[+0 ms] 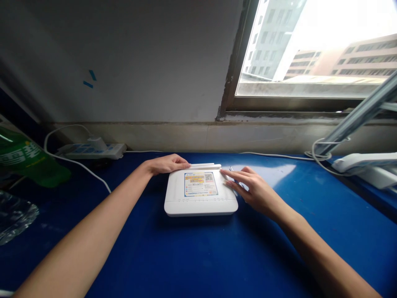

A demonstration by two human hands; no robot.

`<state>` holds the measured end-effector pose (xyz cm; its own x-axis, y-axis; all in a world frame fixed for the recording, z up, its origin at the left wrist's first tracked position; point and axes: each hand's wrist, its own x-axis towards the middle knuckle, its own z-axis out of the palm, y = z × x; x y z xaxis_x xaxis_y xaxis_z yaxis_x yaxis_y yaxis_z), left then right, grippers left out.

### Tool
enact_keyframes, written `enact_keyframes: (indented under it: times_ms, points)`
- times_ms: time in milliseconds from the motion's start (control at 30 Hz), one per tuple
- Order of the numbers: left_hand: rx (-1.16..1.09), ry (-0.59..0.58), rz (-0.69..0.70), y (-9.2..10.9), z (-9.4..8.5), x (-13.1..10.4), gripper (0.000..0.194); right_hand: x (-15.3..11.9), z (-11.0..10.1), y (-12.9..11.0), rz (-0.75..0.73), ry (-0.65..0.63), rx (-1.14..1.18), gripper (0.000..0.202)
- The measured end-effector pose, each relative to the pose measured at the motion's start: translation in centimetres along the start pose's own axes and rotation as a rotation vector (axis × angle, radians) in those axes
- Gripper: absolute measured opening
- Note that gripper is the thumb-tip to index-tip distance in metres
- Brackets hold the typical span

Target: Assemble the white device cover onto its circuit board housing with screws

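A white router point(174, 190) lies flat on the blue tabletop, with a printed label point(201, 184) bearing a QR code on its top. White antennas point(206, 166) are folded along its back edge. At the back left corner, my left hand point(170, 164) is closed on the router beside the antenna ends; some of its fingers are hidden behind. Against the router's right side, my right hand point(252, 186) rests its fingertips near the top edge. A thin metal-tipped tool point(231, 169) pokes out from under those fingers, most of it hidden by them.
A white power strip point(116, 151) with a plugged-in charger point(97, 143) stands at the back left. Beside it are a green bottle point(27, 159) and a clear plastic bottle point(15, 215). A white cable point(276, 156) runs along the wall to a metal post point(350, 111) at right.
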<state>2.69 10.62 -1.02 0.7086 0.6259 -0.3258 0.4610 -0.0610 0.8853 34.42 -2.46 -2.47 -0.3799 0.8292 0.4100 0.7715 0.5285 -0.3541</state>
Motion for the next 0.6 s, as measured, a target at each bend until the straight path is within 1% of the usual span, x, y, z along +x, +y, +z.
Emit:
enact_keyframes:
  times_ms: [300, 467, 600]
  points:
    - [-0.020, -0.015, 0.006, 0.44, 0.07, -0.41, 0.061, 0.18, 0.05, -0.05, 0.042, -0.009, 0.016, 0.042]
    - [-0.014, -0.015, 0.004, 0.21, 0.00, -0.40, 0.061, 0.13, 0.12, -0.01, 0.037, 0.006, 0.011, 0.043]
    - [0.024, -0.001, -0.003, 0.14, -0.12, -0.15, 0.061, 0.02, 0.03, 0.06, 0.042, -0.008, 0.015, 0.041]
